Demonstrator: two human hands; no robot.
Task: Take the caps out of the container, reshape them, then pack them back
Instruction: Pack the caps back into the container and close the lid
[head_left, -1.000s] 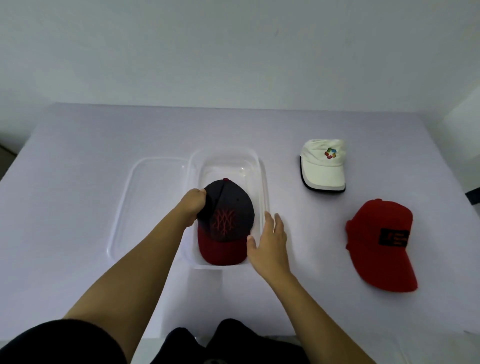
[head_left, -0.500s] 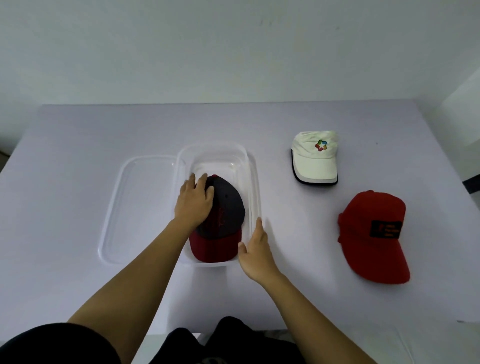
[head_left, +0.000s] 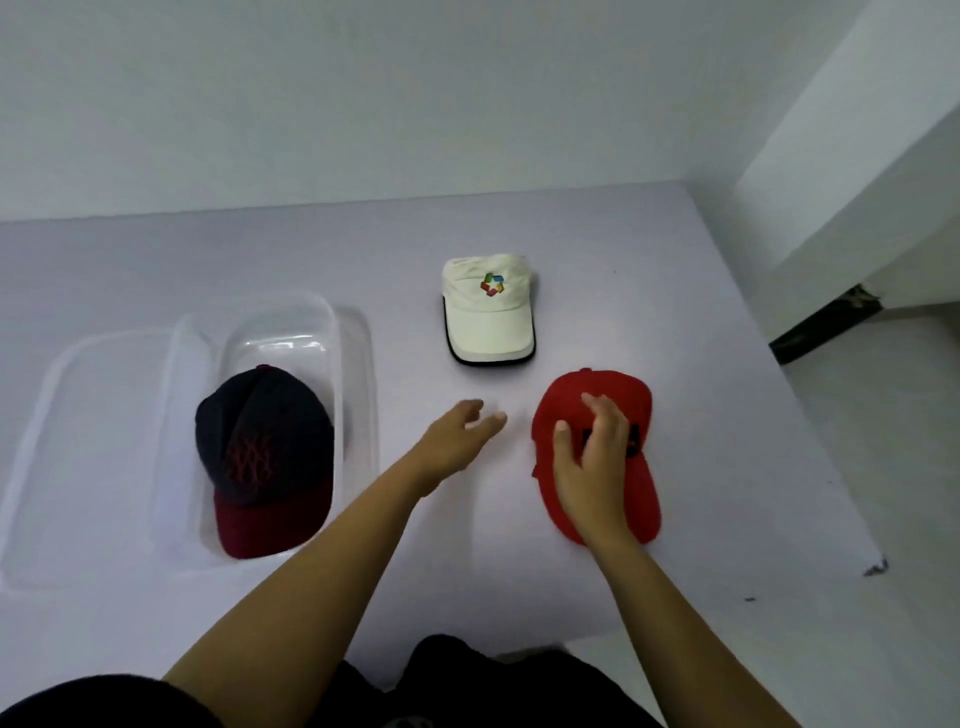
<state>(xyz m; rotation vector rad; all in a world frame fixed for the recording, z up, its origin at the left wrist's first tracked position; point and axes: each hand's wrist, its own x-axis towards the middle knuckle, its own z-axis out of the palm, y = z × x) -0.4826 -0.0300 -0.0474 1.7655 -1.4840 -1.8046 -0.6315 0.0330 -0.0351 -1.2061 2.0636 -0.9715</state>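
**Reaching for the red cap while the dark one sits packed**

Resting over the red cap (head_left: 597, 410), the right hand (head_left: 592, 467) lies on the crown with its fingers spread and slightly curled; the thumb points toward the cap's left edge, and no fold of cloth is pinched between the fingers. The red cap lies on the pale lilac table (head_left: 675, 312), brim toward the person, with a dark patch on its front partly hidden by the hand.

Just left of it, the left hand (head_left: 457, 441) hovers over bare tabletop, open and empty, fingers loosely extended toward the red cap but apart from it. Its fingertips are blurred.

Farther back, the white cap (head_left: 488, 312) lies on the table with a coloured logo on its front and a black-edged brim facing the person, well clear of both hands.

At the left, the clear container (head_left: 353, 364) holds the navy cap (head_left: 265, 436), whose maroon brim points toward the person and reaches the near wall. A red stitched design shows on its front. The clear lid (head_left: 78, 441) lies flat just beside the container, on its left.
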